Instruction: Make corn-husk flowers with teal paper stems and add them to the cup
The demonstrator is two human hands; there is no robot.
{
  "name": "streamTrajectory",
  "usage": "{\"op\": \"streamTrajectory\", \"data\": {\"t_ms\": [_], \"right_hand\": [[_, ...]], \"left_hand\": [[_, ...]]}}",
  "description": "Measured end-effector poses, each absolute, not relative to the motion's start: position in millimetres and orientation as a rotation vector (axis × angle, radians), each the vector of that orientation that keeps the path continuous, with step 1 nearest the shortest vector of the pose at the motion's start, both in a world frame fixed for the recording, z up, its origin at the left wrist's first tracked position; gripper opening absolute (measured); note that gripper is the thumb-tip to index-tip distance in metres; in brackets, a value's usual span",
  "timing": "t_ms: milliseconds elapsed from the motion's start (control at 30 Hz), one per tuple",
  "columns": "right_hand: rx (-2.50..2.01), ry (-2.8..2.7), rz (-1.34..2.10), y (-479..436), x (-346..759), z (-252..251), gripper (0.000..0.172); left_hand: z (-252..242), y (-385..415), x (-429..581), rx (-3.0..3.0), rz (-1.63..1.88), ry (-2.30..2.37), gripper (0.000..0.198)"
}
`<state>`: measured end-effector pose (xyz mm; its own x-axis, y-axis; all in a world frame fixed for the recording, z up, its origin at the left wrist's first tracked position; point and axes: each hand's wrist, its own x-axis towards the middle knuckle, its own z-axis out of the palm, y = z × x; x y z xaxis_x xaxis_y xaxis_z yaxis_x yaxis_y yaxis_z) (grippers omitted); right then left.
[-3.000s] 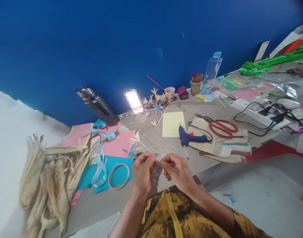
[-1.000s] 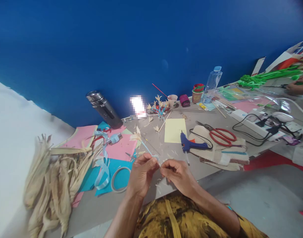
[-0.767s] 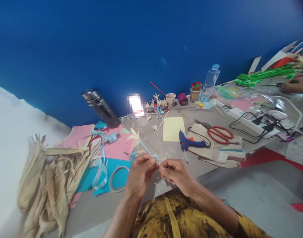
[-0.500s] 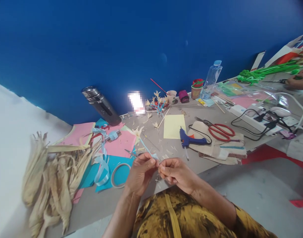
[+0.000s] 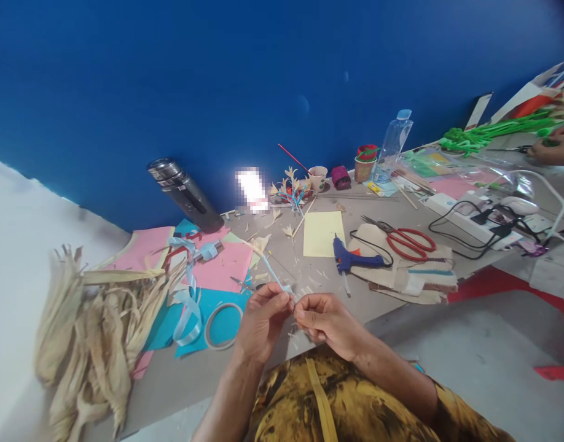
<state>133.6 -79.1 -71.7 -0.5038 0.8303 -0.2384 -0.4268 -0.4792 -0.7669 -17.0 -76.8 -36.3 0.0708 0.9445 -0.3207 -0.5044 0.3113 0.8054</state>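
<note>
My left hand (image 5: pixel 268 319) pinches a thin stem wrapped in light blue ribbon (image 5: pixel 273 274). At the stem's far end is a pale corn-husk flower (image 5: pixel 260 244), pointing up and to the left. My right hand (image 5: pixel 322 316) is closed close beside the left fingertips, near the stem's lower end; what lies between its fingers is too small to make out. A roll of tape (image 5: pixel 206 326) lies left of my left hand on blue paper (image 5: pixel 185 348). Scissors (image 5: pixel 239 283) lie partly behind my left hand.
Dried corn husks (image 5: pixel 97 350) are heaped at the left, near a dark thermos (image 5: pixel 190 199). Right of centre lie a blue glue gun (image 5: pixel 356 258), red-handled scissors (image 5: pixel 411 244) and a power strip (image 5: pixel 466 221). Farther right, another person's hand (image 5: pixel 556 147) shows beside green pipe cleaners (image 5: pixel 469 141).
The flower has turned slightly while both my hands keep their pinch in nearly the same place. The view has shifted a little. At the far right, the other person's hand has moved slightly.
</note>
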Motion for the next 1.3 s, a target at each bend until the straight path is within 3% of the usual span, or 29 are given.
{"op": "streamTrajectory", "data": {"t_ms": [233, 400, 500, 633, 733, 900, 1167, 1300], "right_hand": [[-0.557, -0.613, 2.264, -78, 134, -82, 0.037], [-0.698, -0.85, 2.172, -78, 135, -79, 0.04], [-1.006, -1.361, 1.693, -69, 153, -74, 0.034], [-1.429, -1.865, 0.625, -39, 201, -65, 0.018], [-1.724, -2.105, 0.186, -15, 233, -59, 0.027], [-1.667, -2.448, 0.289, 2, 263, -56, 0.03], [-1.608, -2.475, 0.381, 1, 280, -69, 0.045], [-1.566, -2.448, 0.474, 3, 283, -69, 0.039]], "left_hand": [[-40, -77, -20, 0.567, 1.152, 0.914, 0.022], [-44, -73, -20, 0.55, 1.144, 0.915, 0.022], [-45, -68, -21, 0.48, 1.172, 0.982, 0.026], [-43, -59, -23, 0.449, 1.205, 1.064, 0.031], [-41, -53, -22, 0.456, 1.216, 1.101, 0.033], [-38, -42, -16, 0.468, 1.215, 1.123, 0.034], [-43, -24, -5, 0.472, 1.215, 1.107, 0.036], [-40, -17, 3, 0.469, 1.217, 1.101, 0.039]]}}
